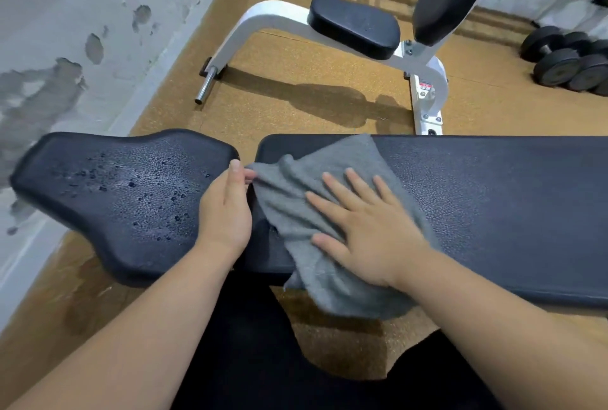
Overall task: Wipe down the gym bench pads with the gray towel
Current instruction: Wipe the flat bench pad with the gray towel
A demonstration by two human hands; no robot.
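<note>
Gray towel [296, 199]: lay crumpled across the left end of the long bench pad [493, 212], its near edge hanging off the front.
My right hand [365, 232]: lay flat on the towel, fingers spread, pressing it against the pad.
My left hand [227, 208]: sat at the gap between the two pads, thumb and fingers pinching the towel's left corner.
Seat pad [115, 192]: sat just left of the long pad, dotted with water droplets [131, 184].
Behind: a white-framed bench [353, 26] and dumbbells [566, 64] stood on the tan floor [296, 60].
</note>
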